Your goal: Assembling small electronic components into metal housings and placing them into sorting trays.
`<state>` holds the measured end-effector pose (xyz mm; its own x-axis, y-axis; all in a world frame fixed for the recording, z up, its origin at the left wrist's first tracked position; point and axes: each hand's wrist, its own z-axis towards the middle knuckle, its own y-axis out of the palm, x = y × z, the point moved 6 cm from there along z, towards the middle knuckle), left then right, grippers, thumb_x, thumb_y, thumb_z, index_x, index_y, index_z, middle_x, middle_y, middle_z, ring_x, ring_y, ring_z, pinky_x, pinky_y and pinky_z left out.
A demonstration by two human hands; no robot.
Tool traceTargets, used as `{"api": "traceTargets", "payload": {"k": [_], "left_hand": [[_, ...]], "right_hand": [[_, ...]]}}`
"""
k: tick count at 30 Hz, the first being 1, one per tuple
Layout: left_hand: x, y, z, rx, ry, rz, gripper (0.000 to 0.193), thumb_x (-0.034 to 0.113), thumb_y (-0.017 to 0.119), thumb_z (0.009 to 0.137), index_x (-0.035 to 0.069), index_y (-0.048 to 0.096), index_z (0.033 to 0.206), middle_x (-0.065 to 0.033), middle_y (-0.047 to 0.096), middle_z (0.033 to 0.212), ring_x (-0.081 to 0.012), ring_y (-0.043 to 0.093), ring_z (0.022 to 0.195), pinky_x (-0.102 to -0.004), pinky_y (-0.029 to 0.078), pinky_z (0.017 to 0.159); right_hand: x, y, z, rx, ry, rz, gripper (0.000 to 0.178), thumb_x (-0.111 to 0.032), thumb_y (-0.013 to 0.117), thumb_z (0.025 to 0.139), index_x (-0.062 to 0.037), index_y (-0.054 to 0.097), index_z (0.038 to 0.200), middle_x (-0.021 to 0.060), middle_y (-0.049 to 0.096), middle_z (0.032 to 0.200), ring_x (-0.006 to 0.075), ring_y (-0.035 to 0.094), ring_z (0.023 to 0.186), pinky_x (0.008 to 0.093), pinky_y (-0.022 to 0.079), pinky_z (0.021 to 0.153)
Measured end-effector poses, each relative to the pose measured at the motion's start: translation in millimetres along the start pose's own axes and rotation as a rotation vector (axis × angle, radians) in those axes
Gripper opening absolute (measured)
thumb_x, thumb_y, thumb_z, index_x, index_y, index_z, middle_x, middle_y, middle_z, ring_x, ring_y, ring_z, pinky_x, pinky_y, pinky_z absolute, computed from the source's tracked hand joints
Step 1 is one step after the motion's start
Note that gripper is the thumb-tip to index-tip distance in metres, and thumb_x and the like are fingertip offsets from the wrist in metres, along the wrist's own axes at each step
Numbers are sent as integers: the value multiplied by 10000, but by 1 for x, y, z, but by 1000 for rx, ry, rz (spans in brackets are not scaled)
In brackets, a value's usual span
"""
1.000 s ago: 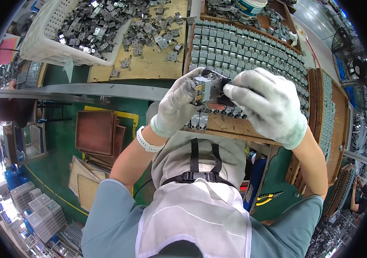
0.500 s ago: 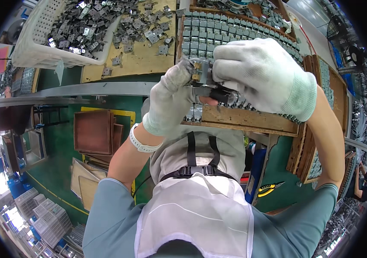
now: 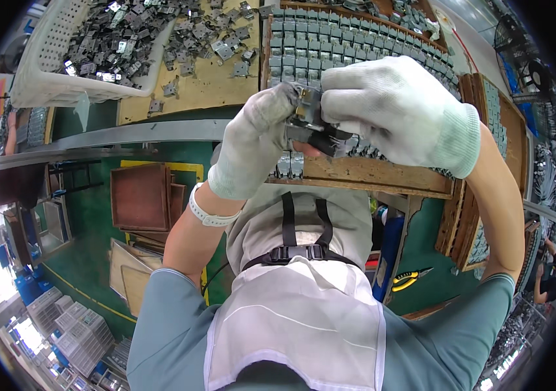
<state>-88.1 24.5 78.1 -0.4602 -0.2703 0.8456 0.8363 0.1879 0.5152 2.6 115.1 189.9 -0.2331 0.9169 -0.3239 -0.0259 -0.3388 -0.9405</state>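
Note:
White knitted gloves cover both hands, held close together over a wooden tray (image 3: 375, 178) filled with rows of grey metal pieces. A small black-and-metal component (image 3: 309, 117) with a brass-coloured bit is gripped by my left hand (image 3: 252, 133), the thumb up against its left side. At the part's right side, my right hand (image 3: 392, 107) has its fingers curled and closed against it. Those fingers hide part of the component, so its exact kind cannot be made out. A bare fingertip shows through the glove beneath the part.
A white perforated basket (image 3: 33, 88) heaped with metal pieces stands at the far left. More loose pieces (image 3: 186, 52) lie on the yellowish board beside it. Stacked wooden trays (image 3: 457, 228) are to the right. Yellow-handled pliers (image 3: 407, 280) lie below, and brown trays (image 3: 139, 199) stand at left.
The component has tilted in my grip, with its lower black end turned downward. My left hand and wrist have shifted slightly left; my right hand stays nearly in place.

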Motion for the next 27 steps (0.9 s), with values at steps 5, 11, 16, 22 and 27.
{"api": "traceTargets", "payload": {"k": [5,11,16,22,27], "left_hand": [[-9,-9,2,-129,48,-125,484,278,602,961,-75,510,1280,-167,622,1177,-269,686,963,-366,599,776],[-7,-4,0,-129,81,41,833,393,822,799,-110,439,1341,-144,594,1215,-203,606,1068,-330,488,958],[-2,-4,-6,-130,117,148,840,429,814,801,-97,446,1343,-132,566,1260,-187,576,1124,-347,464,998],[3,2,-2,-176,150,218,831,446,798,812,-95,448,1336,-134,575,1249,-200,585,1120,-330,472,985],[-10,31,7,-447,81,452,888,427,828,786,-98,393,1356,-145,553,1292,-213,566,1156,-367,465,1000]], "right_hand": [[18,0,-14,79,173,67,142,-101,669,801,-38,604,910,100,629,885,340,635,853,427,514,739],[15,5,-24,376,240,238,147,-68,722,805,9,667,916,89,648,886,176,641,741,327,526,649],[0,19,-21,424,153,16,83,-41,712,797,-24,657,856,114,611,859,286,638,722,343,505,594],[-2,13,-34,633,90,98,182,-32,732,767,-37,709,948,115,636,842,266,651,697,347,519,585],[-11,18,-79,662,147,-128,302,35,725,686,-49,715,975,100,628,848,252,640,688,327,513,568]]}}
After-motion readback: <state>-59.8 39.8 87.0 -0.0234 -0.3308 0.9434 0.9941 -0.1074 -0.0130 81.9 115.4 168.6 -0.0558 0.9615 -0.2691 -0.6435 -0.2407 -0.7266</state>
